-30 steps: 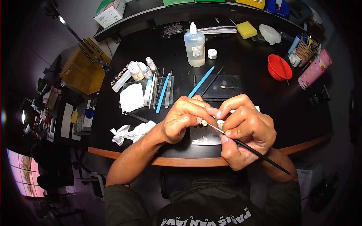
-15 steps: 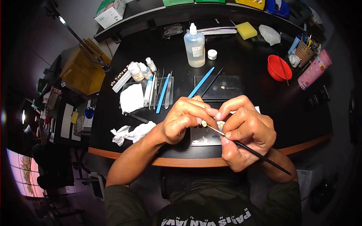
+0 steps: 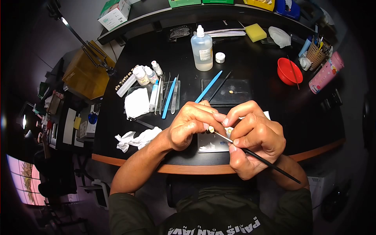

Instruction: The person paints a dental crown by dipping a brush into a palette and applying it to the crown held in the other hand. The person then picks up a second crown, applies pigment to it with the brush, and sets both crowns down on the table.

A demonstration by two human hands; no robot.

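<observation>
Between the fingertips of my left hand is a small cream tooth-shaped piece. My right hand pinches a thin brush with a black handle, its fine end pointing at the piece. The fingers of both hands meet just above the brush. Below the hands lies a pale mixing plate with white material on it, partly hidden. Behind them a dark tray carries another small cream piece, beside a blue-handled tool.
A clear bottle and a small white jar stand at the back. To the left are small bottles, tweezers and crumpled tissue. A red bowl and pink bottle are at the right.
My right hand and the brush have shifted very slightly to the left. My left hand keeps its hold on the small piece, almost still.
</observation>
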